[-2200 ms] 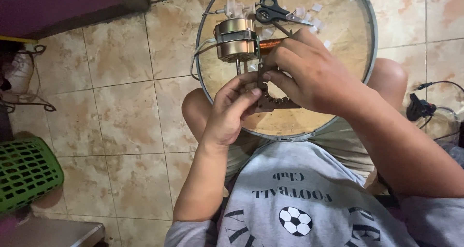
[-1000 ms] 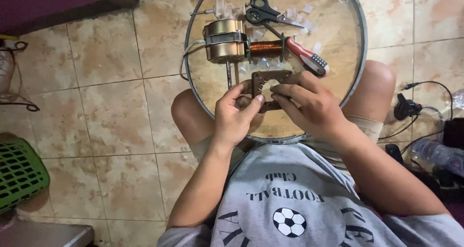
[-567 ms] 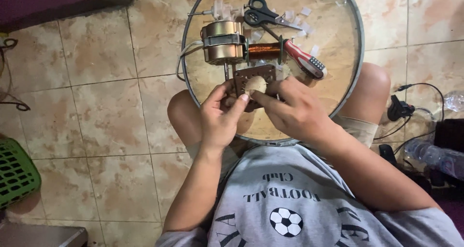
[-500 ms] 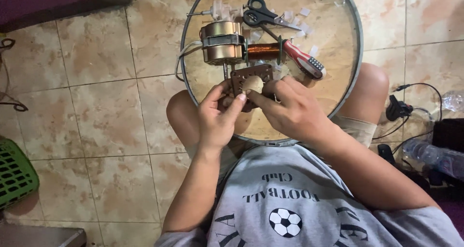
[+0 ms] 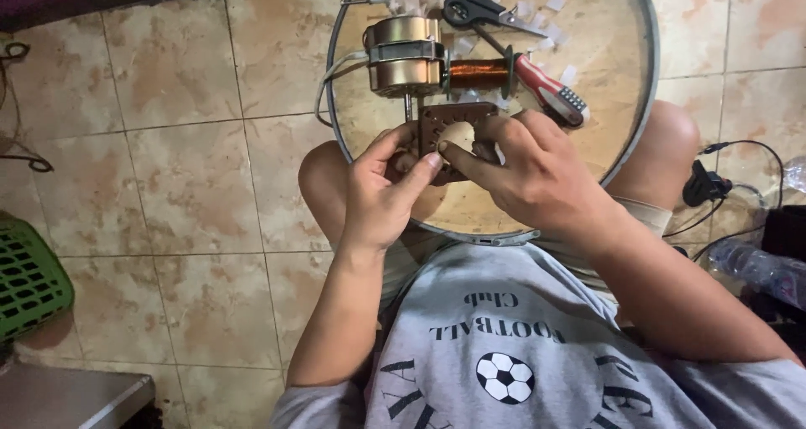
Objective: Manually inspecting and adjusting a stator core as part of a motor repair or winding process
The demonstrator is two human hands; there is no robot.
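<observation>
Both hands meet over the near part of a round wooden tray [image 5: 604, 102] with a metal rim, which rests across the person's knees. The left hand [image 5: 382, 198] pinches the brown square stator plate [image 5: 453, 122] by its left edge, thumb reaching toward the centre hole. The right hand [image 5: 537, 177] closes on the plate's right and lower edge, fingers curled over it, a fingertip lying across the round opening. So both hands are shut on the same piece, which sits at about six o'clock from the motor, tilted up off the tray.

The plate looks like a stack of thin steel laminations: stiff, fairly heavy for its size, and not fragile, though the slots around the bore could have sharp edges. The outer rim, where both hands already have it, seems the safe hold; fingers in the bore would likely slip or catch.

Just beyond, at twelve o'clock from the plate, stands a brass-coloured motor housing [image 5: 405, 53] with a shaft pointing down toward the hands. At its three o'clock lies a copper wire coil [image 5: 477, 73], delicate and best not squeezed, then a red-handled screwdriver [image 5: 550, 91]. Farthest, near the tray's far rim, lie black scissors [image 5: 470, 5] among small white paper scraps [image 5: 529, 11].
</observation>
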